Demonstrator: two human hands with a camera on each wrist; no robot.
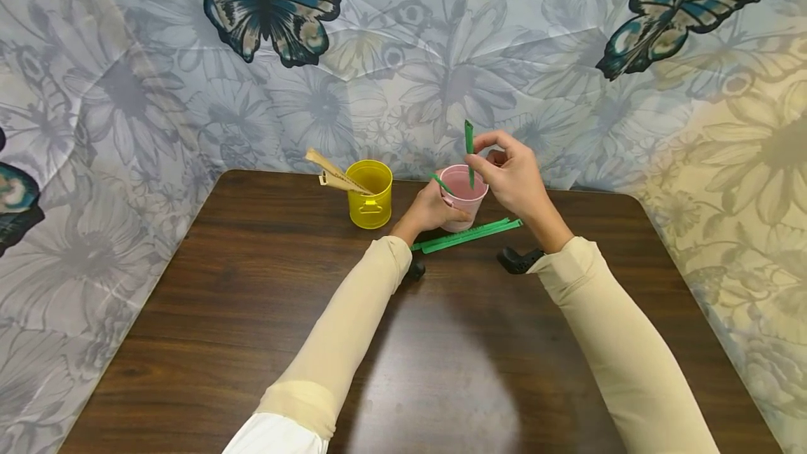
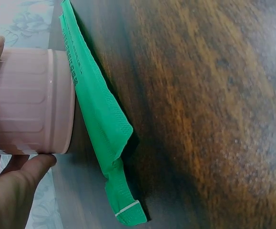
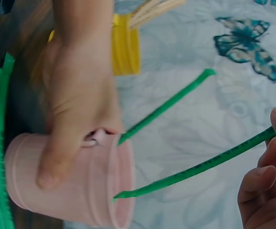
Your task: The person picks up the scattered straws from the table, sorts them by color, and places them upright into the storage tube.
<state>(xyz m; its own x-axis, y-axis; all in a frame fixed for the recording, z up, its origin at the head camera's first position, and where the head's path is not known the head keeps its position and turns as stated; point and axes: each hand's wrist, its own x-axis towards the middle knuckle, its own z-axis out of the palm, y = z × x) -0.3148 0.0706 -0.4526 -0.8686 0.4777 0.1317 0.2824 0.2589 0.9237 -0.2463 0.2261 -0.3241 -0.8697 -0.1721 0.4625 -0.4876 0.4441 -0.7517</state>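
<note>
My left hand [image 1: 431, 209] grips a small pink bucket [image 3: 68, 191] round its side, near the back of the table. My right hand [image 1: 515, 175] pinches a slim green paper-wrapped stick [image 1: 469, 137] near its upper part. The stick's lower end reaches the bucket's mouth. Another green wrapped stick [image 3: 166, 105] leans inside the same bucket and sticks out over the rim. In front of the bucket, more green wrapped sticks [image 2: 92, 102] lie on the table, with dark print on their paper.
To the left stands a yellow bucket [image 1: 378, 193] with beige wrapped sticks [image 1: 334, 170] leaning out of it. The brown wooden table [image 1: 208, 314] ends at a butterfly-patterned cloth [image 1: 410, 90] behind. Dark wrist devices [image 1: 518, 260] sit below both hands.
</note>
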